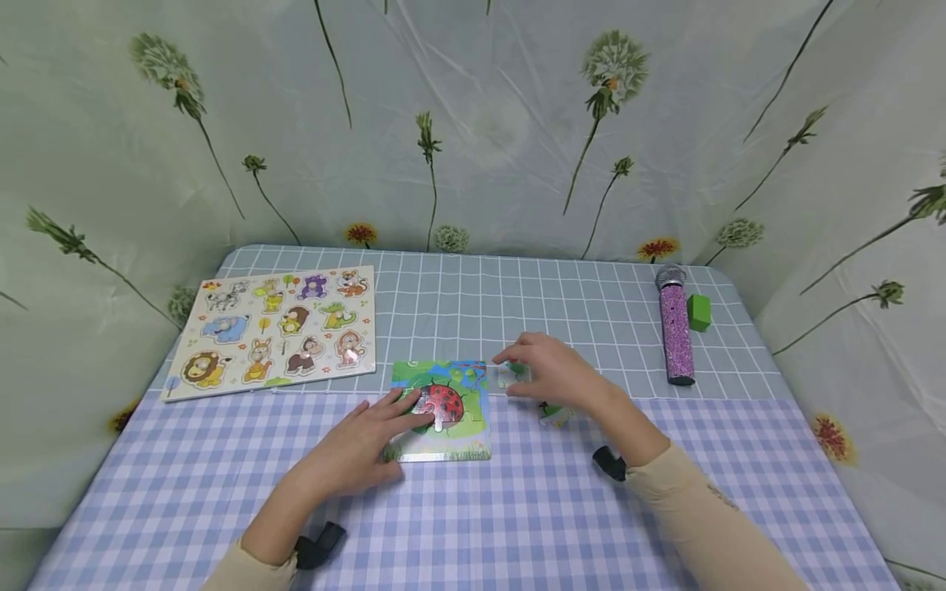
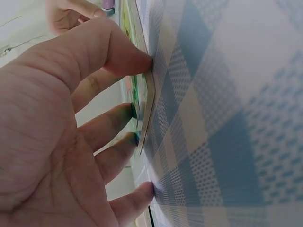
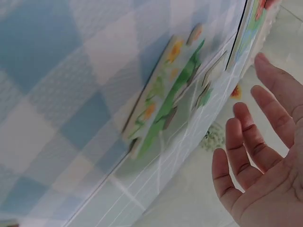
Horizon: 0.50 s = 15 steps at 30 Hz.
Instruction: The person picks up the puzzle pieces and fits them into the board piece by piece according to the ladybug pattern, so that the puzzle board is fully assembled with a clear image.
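A jigsaw puzzle (image 1: 469,443) with a red ladybug picture lies flat on the table. My left hand (image 1: 358,447) rests on its left side, the extended fingers spread over the ladybug; the left wrist view has the thumb (image 2: 128,54) at the board's edge. Right of the puzzle, my right hand (image 1: 557,373) hovers with loosely bent fingers, holding nothing. Below those fingers a small loose puzzle piece (image 1: 505,379) is partly covered. Another loose piece (image 1: 554,415), green with flowers, lies nearer the front, and the right wrist view shows its flowered face (image 3: 158,97).
A wooden animal peg puzzle (image 1: 247,326) lies at the back left. Toward the back right are a purple glittery microphone (image 1: 676,332) and a green block (image 1: 699,313). Behind the table hangs a dandelion-print curtain (image 1: 502,148).
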Motion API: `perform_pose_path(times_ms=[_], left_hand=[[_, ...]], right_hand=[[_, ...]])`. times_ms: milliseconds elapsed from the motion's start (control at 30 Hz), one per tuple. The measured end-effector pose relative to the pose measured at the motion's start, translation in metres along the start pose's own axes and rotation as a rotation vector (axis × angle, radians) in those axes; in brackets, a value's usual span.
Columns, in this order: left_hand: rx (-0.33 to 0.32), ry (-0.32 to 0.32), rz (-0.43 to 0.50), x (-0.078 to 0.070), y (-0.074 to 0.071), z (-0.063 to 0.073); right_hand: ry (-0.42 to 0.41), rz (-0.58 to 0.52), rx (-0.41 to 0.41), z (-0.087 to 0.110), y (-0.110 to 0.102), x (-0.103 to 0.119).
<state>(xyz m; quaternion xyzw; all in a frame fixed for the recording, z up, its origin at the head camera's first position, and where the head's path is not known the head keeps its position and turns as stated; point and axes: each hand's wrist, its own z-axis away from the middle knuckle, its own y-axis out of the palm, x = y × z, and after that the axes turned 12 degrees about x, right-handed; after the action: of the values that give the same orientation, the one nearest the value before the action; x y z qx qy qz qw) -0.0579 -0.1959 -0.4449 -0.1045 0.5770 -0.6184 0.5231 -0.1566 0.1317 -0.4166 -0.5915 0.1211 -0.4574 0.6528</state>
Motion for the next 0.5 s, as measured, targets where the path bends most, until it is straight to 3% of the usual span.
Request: perform_pose_path(times_ms=[267,500], left_hand=[[-0.03,-0.004,-0.006,-0.002,0.002,0.003],[-0.07,0.031,0.021,0.005,-0.003,0.009]], right_hand=[[0.064,-0.003,-0.003,0.006,0.003,-0.011],[0.098,-0.008,0.016,0.006,0.005,-0.015]])
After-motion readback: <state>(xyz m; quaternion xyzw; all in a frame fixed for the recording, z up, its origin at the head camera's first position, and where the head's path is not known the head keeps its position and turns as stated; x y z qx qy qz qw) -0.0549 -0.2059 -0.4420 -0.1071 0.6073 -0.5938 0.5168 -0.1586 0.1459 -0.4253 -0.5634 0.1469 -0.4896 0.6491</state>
